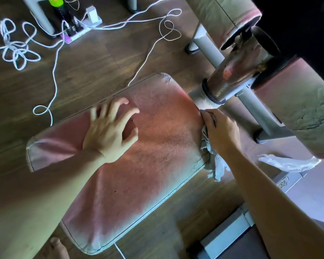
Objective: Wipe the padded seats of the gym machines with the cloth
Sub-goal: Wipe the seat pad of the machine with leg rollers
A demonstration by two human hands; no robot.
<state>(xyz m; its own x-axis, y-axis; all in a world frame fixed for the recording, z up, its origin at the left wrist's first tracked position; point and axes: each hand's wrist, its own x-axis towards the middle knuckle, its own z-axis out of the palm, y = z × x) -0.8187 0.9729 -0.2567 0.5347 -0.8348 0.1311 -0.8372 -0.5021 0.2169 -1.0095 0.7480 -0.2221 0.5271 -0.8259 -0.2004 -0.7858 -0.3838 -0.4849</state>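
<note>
A worn pink padded seat (157, 150) fills the middle of the view, its cover cracked at the corners. My left hand (110, 128) rests on the seat's far left part with spread, slightly bent fingers and holds nothing. My right hand (220, 129) grips a grey-white cloth (213, 163) against the seat's right edge. The cloth's frayed end hangs below that edge.
A grey metal frame post (251, 96) and two padded rollers (303, 116) stand right of the seat. White cables (52, 79) loop over the wooden floor to a power strip (82, 28) at the top left. A crumpled white rag (288, 162) lies at the right. A bare foot (56, 247) shows at the bottom.
</note>
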